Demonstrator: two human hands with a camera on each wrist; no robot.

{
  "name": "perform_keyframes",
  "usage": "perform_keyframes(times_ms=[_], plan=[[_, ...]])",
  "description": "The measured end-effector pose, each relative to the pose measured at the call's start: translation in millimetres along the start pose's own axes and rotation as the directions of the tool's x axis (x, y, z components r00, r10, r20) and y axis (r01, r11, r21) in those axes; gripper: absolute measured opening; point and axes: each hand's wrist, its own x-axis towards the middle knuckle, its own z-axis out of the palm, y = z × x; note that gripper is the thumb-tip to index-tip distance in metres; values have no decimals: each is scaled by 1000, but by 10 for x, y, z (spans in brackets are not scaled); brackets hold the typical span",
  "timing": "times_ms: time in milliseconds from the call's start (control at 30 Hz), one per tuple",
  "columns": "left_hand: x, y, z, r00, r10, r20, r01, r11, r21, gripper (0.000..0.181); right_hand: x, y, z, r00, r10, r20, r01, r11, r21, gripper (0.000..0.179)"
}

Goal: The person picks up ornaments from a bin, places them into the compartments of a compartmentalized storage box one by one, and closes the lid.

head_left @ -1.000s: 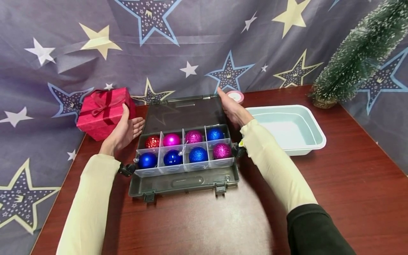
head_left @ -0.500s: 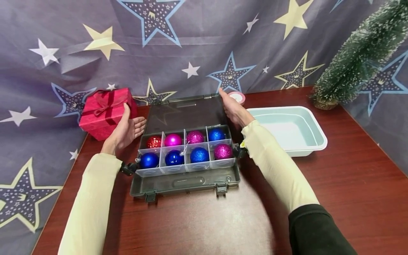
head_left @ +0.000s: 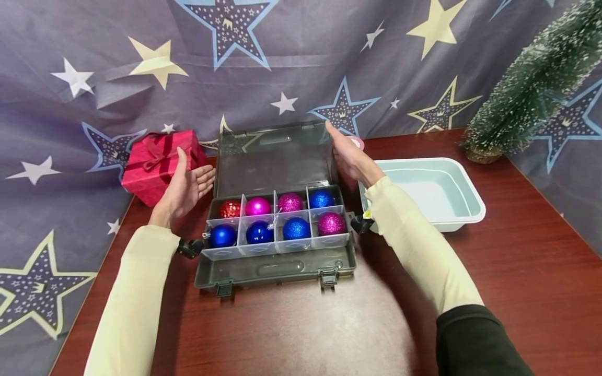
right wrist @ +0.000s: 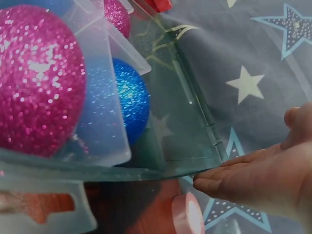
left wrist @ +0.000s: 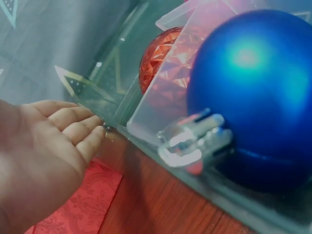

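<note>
A dark see-through plastic organizer box [head_left: 277, 269] lies open on the table, its lid [head_left: 277, 156] tilted up at the back. Its clear divided compartments hold several Christmas baubles, among them a matte blue bauble [head_left: 222, 236], a faceted red bauble [left wrist: 158, 56] and a glittery magenta bauble [right wrist: 41, 80]. My left hand [head_left: 183, 190] is palm up with straight fingers, its fingertips close to the box's left edge near the hinge. My right hand [head_left: 352, 156] has straight fingers at the lid's right edge; in the right wrist view, its fingertips meet that edge from outside.
A red gift box [head_left: 157, 167] stands behind my left hand. On the right sits a pale blue tub [head_left: 423, 183], with a small artificial pine tree [head_left: 512, 104] beyond it. A pink tape roll [right wrist: 187, 214] is partly hidden by my right hand. A starry cloth hangs behind.
The lid has tilted up from lying nearly flat at the back. My right hand has moved slightly up and right with it; the left has barely shifted. The baubles stay in their compartments.
</note>
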Motion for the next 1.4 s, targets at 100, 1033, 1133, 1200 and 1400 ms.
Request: perform_keyframes(times_ms=[100, 1033, 1133, 1200, 1400], plan=[[-41, 18, 10, 1000, 29, -8, -29, 1000, -8, 109, -85, -74, 45, 1000, -23, -12, 23, 1000, -9, 78], [-506, -146, -25, 939, 345, 19, -345, 936, 66, 103, -662, -273, 72, 987, -153, -53, 141, 974, -179, 76], [-563, -166, -20, 929, 369, 20, -370, 926, 73, 103, -741, -255, 64, 983, -178, -49, 163, 962, -220, 75], [-606, -188, -13, 920, 391, 21, -392, 916, 85, 103, -806, -236, 57, 981, -190, -46, 173, 952, -251, 75], [-748, -263, 30, 891, 454, 14, -452, 883, 130, 99, -1009, -143, 63, 965, -262, -15, 246, 924, -293, 73]])
